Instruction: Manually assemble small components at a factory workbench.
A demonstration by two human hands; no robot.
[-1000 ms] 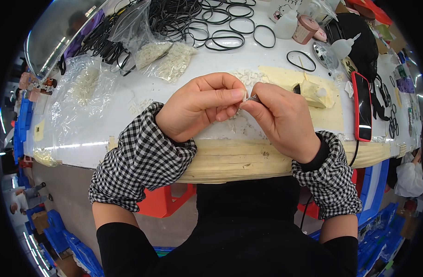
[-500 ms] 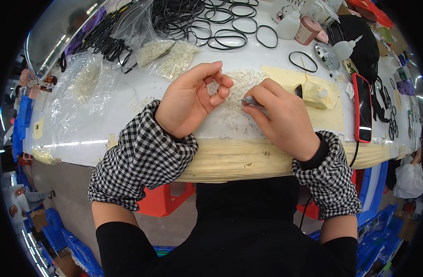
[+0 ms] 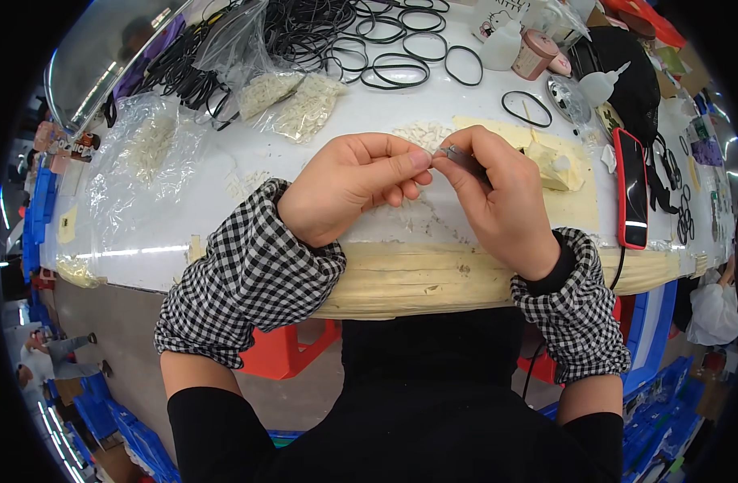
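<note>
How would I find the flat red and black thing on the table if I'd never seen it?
Start at the white table and go to the edge by the person's right hand. Just past that hand, beyond the pale yellow taped patch, lies the phone. It is the only flat slab with a dark screen and a red rim; the black rubber rings nearby are thin loops.

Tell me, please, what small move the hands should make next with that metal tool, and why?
Probably ease the tool's tip onto whatever the left hand pinches. The right hand holds the slim metal tool with its tip almost at the left thumb and forefinger, above the pile of small white parts. The pinched piece is too small to make out.
</note>
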